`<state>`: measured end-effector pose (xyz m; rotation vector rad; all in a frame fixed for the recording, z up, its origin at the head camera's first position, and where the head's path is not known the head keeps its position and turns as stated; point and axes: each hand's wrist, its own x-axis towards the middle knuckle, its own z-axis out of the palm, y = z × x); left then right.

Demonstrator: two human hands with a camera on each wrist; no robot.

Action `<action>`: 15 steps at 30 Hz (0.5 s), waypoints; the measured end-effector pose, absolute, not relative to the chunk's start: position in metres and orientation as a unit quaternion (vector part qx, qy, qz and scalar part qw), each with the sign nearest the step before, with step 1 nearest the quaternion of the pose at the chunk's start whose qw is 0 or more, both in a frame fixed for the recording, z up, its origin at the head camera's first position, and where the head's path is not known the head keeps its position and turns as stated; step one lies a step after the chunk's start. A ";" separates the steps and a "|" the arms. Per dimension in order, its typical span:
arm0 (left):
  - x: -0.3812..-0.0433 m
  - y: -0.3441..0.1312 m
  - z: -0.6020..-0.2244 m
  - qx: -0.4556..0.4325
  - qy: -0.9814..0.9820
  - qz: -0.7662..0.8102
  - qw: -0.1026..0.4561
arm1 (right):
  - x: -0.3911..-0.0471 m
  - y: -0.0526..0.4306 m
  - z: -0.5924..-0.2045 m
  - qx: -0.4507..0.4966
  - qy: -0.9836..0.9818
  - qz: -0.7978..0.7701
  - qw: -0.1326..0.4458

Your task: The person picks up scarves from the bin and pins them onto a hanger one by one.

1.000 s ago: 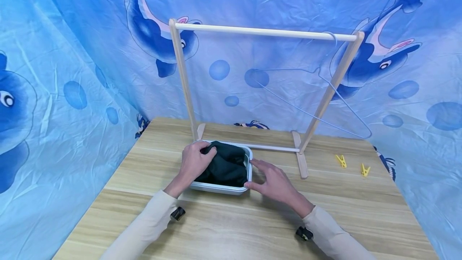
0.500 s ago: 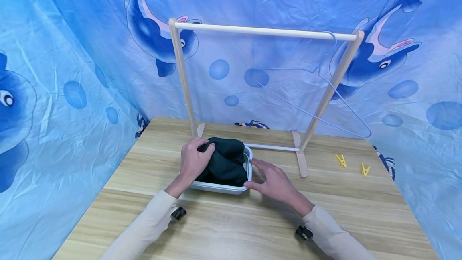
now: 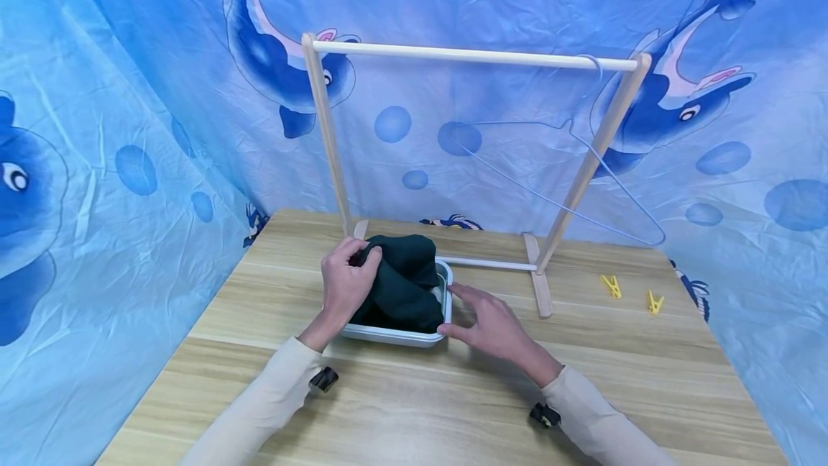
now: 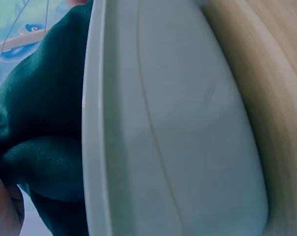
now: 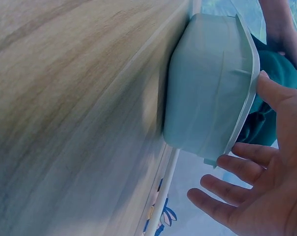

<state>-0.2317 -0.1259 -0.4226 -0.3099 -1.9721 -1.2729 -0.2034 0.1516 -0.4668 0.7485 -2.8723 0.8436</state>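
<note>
A dark green cloth [image 3: 404, 293] lies bunched in a pale plastic basin [image 3: 394, 338], and part of it rises above the rim. At the basin's left side my left hand [image 3: 347, 272] pinches the cloth between thumb and fingers and holds it up. My right hand [image 3: 488, 322] is at the right end of the basin, its thumb and forefinger against the rim. In the right wrist view the right hand's fingers [image 5: 224, 189] are spread and fairly straight beside the basin wall [image 5: 202, 83]. The cloth's lower part is hidden inside the basin.
Behind the basin stands a wooden rack with a white top bar [image 3: 453, 55]. A light blue wire hanger [image 3: 556, 201] hangs near its right end. Two yellow clothespins [image 3: 611, 286] lie on the wooden table [image 3: 414, 408] to the right. A blue dolphin-print curtain surrounds the table.
My left hand has risen slightly and drawn the cloth upward, so more of it stands above the basin. The right hand has stayed at the rim.
</note>
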 end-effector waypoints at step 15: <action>-0.222 -0.119 -0.391 -0.122 -0.743 -0.501 0.426 | -0.204 0.151 -0.467 0.241 -0.932 0.269 0.034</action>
